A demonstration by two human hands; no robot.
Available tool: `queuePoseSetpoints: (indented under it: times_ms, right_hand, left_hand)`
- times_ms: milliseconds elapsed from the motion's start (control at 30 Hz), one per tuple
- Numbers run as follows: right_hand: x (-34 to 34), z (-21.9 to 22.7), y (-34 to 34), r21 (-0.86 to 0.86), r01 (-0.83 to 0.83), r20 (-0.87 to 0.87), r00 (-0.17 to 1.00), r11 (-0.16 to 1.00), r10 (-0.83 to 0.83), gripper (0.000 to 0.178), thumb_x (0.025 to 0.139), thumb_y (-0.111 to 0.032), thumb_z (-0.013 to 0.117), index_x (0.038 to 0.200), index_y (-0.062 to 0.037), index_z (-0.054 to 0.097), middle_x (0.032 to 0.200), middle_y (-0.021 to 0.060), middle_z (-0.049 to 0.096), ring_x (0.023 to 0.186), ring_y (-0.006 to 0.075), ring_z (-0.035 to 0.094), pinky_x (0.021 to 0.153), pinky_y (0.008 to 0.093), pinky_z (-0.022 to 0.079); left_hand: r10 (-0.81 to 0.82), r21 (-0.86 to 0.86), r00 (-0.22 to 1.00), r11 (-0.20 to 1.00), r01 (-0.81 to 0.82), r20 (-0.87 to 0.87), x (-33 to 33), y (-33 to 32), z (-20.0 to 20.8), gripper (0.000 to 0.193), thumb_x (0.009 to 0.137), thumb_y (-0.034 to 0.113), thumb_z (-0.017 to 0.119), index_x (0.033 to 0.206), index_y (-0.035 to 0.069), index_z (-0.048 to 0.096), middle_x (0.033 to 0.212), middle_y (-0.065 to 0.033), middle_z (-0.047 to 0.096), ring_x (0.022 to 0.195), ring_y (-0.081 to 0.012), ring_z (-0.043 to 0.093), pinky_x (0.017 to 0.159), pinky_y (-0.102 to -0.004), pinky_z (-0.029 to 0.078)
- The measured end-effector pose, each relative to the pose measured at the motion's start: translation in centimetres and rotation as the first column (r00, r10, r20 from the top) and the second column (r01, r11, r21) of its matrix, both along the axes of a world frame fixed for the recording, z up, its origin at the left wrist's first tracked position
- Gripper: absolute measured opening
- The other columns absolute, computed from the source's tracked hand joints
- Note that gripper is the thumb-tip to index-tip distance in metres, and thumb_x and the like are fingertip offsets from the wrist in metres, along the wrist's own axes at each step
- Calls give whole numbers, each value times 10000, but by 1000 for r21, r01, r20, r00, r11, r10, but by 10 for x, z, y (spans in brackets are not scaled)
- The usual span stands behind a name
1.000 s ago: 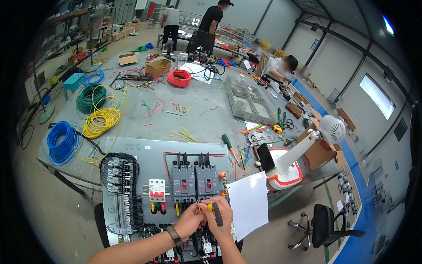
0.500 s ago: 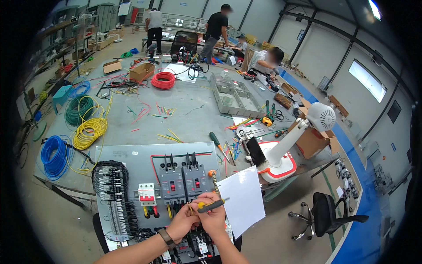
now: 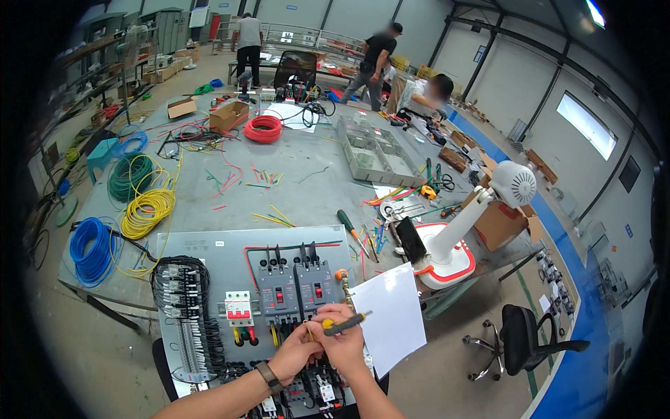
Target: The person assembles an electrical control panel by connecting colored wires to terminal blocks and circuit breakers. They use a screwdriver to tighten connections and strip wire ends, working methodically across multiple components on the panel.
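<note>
My right hand (image 3: pixel 344 349) is closed around a screwdriver (image 3: pixel 345 323) with a yellow-and-grey handle, which lies crosswise in the fingers. My left hand (image 3: pixel 296 355), wearing a dark wristband, is pinched close against the right fingertips. A thin yellowish piece shows at its fingers, too small to name. Both hands are over the lower part of a grey mounting panel (image 3: pixel 185 244). Just beyond them sit two dark grey circuit breakers (image 3: pixel 280 295) with red switches. A white breaker with red levers (image 3: pixel 239 307) stands to their left, yellow, green and red wires below it.
Black-wired terminal rows (image 3: pixel 188 328) line the panel's left side. A white sheet (image 3: pixel 389 314) lies right of my hands. Beyond are wire coils (image 3: pixel 149 211), a screwdriver (image 3: pixel 347 223), a grey parts box (image 3: pixel 377 150) and a white lamp-like device (image 3: pixel 447 244). Several people are farther back.
The view has shifted slightly, and the screwdriver has tilted a little in my right hand. My hands stay together. A person in black at the back has moved right.
</note>
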State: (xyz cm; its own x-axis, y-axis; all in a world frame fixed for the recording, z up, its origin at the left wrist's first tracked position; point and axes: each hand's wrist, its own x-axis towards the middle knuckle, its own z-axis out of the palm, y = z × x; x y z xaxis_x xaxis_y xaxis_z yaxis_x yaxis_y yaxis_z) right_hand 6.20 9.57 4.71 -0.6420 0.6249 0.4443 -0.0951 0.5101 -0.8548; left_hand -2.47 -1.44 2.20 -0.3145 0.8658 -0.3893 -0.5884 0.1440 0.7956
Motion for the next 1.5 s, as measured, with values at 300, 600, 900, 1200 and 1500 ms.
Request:
queuePoseSetpoints:
  times_ms: [300, 600, 900, 1200, 1500]
  right_hand:
    - [4, 4, 3, -395, -58, 84, 992, 917, 99, 196, 893, -30, 821, 1079, 7, 768, 1007, 71, 766, 951, 138, 690, 866, 310, 554]
    - [0, -8, 4, -151, 48, -14, 999, 987, -51, 151, 877, -17, 822, 1016, 2, 766, 992, 82, 724, 909, 189, 670, 856, 327, 533]
    - [-1, 5, -5, -160, 88, 61, 995, 983, -80, 109, 883, -25, 810, 979, 14, 777, 1036, 118, 761, 944, 191, 712, 840, 324, 566]
    - [-2, -1, -3, -33, 23, 44, 999, 999, -21, 172, 876, -25, 820, 1037, 4, 764, 1085, 122, 748, 979, 224, 716, 882, 324, 550]
    - [0, -8, -4, -268, 14, 12, 1000, 963, -12, 204, 906, 3, 786, 1106, 40, 764, 1017, 108, 768, 912, 155, 704, 820, 297, 563]
  left_hand:
    - [16, -24, 1000, 1000, -17, -5, -1, -1, -4, 198, 974, 102, 656, 1158, 115, 582, 952, 7, 652, 799, -105, 636, 684, -264, 497]
    - [15, -4, 1000, 1000, -15, -4, -1, 0, -6, 186, 1003, 133, 652, 1141, 98, 532, 953, -4, 650, 791, -105, 634, 676, -270, 484]
    - [18, 5, 1000, 1000, -18, 4, -1, 0, -9, 178, 979, 106, 647, 1123, 90, 544, 917, 3, 632, 776, -104, 620, 663, -260, 477]
    - [18, 11, 1000, 1000, -19, 13, 0, 2, -8, 218, 980, 94, 641, 1178, 86, 550, 921, 14, 623, 786, -92, 605, 671, -252, 466]
    - [27, 31, 1000, 999, -27, -9, 0, 0, -12, 308, 969, 159, 686, 1221, 65, 536, 904, 0, 605, 764, -99, 601, 630, -252, 458]
